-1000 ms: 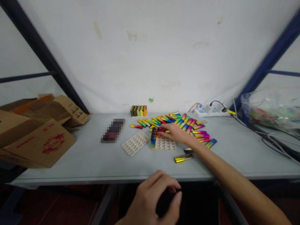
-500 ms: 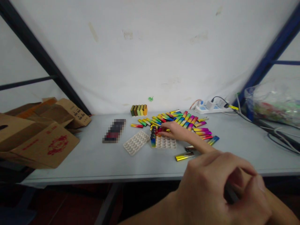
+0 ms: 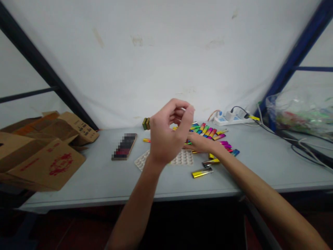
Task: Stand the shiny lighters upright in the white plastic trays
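Observation:
My left hand (image 3: 170,132) is raised in the middle of the view, above the tabletop. Its fingers are curled and the thumb tip meets the index finger; nothing shows inside the curl. Behind it my right hand (image 3: 200,141) reaches in low among the loose lighters (image 3: 208,131), at the far edge of a pale tray with round pockets (image 3: 184,158). Its fingertips are mostly hidden by the left hand. Another pocketed tray (image 3: 141,159) lies to the left, partly covered. A yellow and silver lighter (image 3: 202,173) lies near the front.
A block of upright lighters (image 3: 146,124) stands by the wall, partly hidden. A pixelated dark oblong item (image 3: 125,147) lies left of the trays. Cardboard boxes (image 3: 44,163) fill the far left. A power strip (image 3: 225,119) with cables and a plastic bag (image 3: 304,111) are at right.
My left hand has moved up and left from the lower right, in front of the trays. My right hand has shifted slightly right, away from the lighters standing in the tray.

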A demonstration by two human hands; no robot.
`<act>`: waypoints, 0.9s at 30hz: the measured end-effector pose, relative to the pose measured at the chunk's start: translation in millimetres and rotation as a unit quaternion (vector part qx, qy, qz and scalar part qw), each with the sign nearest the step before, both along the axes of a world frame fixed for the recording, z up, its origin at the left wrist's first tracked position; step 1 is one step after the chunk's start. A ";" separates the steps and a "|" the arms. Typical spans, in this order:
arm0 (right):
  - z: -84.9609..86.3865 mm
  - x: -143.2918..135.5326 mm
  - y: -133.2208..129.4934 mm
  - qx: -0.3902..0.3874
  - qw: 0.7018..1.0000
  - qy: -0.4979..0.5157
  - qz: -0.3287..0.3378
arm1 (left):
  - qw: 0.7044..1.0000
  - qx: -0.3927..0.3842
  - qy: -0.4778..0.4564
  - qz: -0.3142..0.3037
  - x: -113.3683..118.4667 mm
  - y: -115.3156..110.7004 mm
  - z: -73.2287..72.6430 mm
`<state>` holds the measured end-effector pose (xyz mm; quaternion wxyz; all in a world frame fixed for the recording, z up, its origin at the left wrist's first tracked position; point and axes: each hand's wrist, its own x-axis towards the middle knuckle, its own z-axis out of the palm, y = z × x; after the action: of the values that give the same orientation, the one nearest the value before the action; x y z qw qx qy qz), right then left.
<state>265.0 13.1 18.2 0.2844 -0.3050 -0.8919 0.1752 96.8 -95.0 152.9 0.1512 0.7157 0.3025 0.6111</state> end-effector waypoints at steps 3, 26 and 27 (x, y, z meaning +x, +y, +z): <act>2.7 3.0 3.9 0.028 0.997 -0.077 -0.004 | 0.995 -0.034 0.091 -0.016 -25.2 31.2 -16.2; 28.9 24.0 -8.3 -0.104 0.950 -0.287 -0.069 | 0.911 -0.105 0.391 -0.081 -107.3 88.2 -105.7; 29.4 23.9 -9.3 -0.099 0.950 -0.288 -0.073 | 0.909 -0.107 0.393 -0.087 -107.2 88.5 -107.1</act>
<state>288.9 3.9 47.6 -0.0046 -0.4331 -0.8894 0.1459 -10.4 -6.4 45.8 0.1483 0.9009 0.3379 0.2287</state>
